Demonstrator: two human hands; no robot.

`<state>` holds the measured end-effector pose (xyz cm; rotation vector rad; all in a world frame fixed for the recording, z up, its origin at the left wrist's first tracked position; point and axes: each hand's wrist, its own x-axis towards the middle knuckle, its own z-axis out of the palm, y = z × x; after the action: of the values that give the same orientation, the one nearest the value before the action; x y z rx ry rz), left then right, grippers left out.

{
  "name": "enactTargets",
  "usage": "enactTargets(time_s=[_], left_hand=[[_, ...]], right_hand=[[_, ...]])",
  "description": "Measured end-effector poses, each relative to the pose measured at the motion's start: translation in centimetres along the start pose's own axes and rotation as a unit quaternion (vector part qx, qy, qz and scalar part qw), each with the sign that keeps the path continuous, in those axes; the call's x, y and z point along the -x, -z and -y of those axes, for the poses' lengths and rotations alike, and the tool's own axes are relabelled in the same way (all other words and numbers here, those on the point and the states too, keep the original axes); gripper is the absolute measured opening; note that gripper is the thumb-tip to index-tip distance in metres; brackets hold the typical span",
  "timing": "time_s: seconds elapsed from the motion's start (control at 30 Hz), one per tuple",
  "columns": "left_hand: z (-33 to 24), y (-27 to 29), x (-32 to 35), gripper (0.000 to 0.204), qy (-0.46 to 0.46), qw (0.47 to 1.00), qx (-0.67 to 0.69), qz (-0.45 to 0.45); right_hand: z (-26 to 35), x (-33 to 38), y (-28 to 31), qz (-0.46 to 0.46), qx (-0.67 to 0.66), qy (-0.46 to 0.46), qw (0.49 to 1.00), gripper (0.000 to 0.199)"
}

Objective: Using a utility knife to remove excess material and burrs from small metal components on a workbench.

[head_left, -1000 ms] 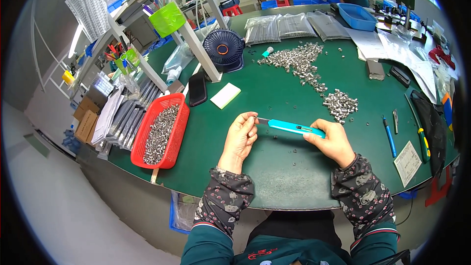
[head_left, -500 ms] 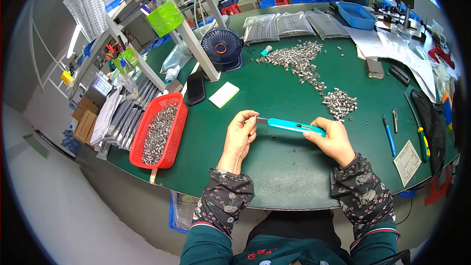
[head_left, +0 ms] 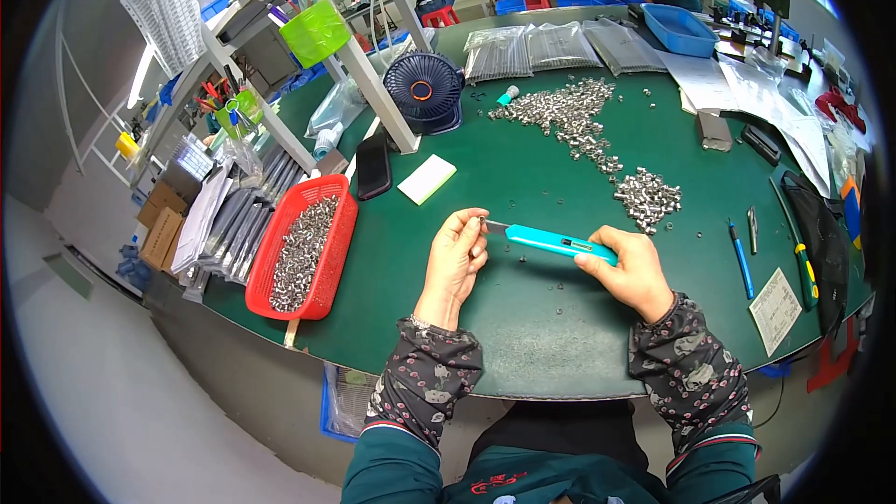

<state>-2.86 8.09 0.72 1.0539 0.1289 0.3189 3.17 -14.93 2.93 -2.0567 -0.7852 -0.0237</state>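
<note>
My right hand [head_left: 633, 271] is wrapped round the teal handle of a utility knife [head_left: 551, 241], its blade out and pointing left. The blade tip meets the fingertips of my left hand [head_left: 455, 259]. Thumb and forefinger there are pinched on a small metal ring [head_left: 483, 222], mostly covered by the fingers. Beyond my hands lies a small heap of short metal rings [head_left: 646, 198], with a larger spread of the same rings [head_left: 560, 114] behind it. A red plastic basket [head_left: 347, 235] full of small metal parts stands to my left.
A phone [head_left: 373, 168], a sticky-note pad [head_left: 427, 179] and a blue fan [head_left: 423, 91] stand left of centre. At right lie a blue pen [head_left: 741, 259], a paper slip [head_left: 776, 310] and a screwdriver [head_left: 805, 271]. Bagged parts [head_left: 560, 45] and a blue bin [head_left: 677, 30] line the back.
The knife's handle has tilted slightly, its right end lower, and my right hand has shifted a little with it. My left hand keeps its pinch in nearly the same place.
</note>
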Motion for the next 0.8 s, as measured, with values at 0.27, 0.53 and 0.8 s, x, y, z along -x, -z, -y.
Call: enactTargets(time_s=[0.27, 0.53, 0.8], left_hand=[[-0.4, -0.3, 0.2, 0.014, 0.009, 0.999, -0.031, 0.009], [-0.3, -0.3, 0.2, 0.014, -0.005, 0.999, -0.043, 0.024], [-0.1, -0.2, 0.1, 0.016, 0.013, 0.998, -0.064, -0.004]], right_hand=[[0.1, -0.1, 0.1, 0.023, 0.01, -0.017, 1.0, 0.032], [0.3, 0.0, 0.3, 0.027, 0.03, -0.02, 0.999, 0.032], [0.2, 0.2, 0.0, -0.077, 0.088, 0.097, 0.988, 0.026]])
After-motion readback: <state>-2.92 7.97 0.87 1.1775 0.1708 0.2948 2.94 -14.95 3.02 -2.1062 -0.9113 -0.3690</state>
